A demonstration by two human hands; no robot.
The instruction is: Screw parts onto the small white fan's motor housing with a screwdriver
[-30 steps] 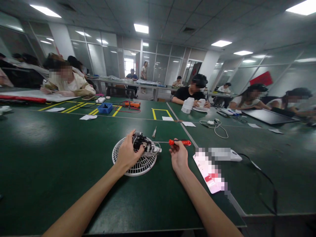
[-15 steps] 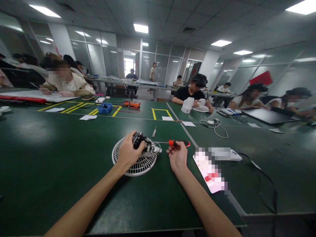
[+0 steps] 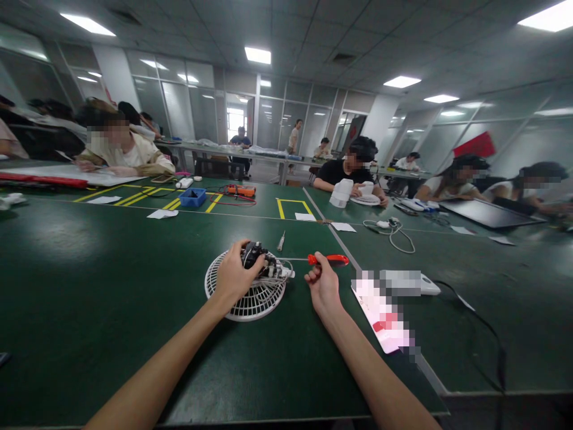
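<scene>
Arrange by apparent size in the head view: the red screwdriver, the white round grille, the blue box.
1. White round grille, clearly largest.
2. Red screwdriver, blue box: unsure; screwdriver longer but thinner, box farther away.

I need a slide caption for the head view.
Left hand grips a black mechanism above a white grille; right hand holds a red screwdriver.

Left hand (image 3: 233,276) grips black assembly (image 3: 253,254) over white grille (image 3: 253,307); right hand (image 3: 324,288) holds red-handled screwdriver (image 3: 336,260), shaft directed at assembly.
</scene>
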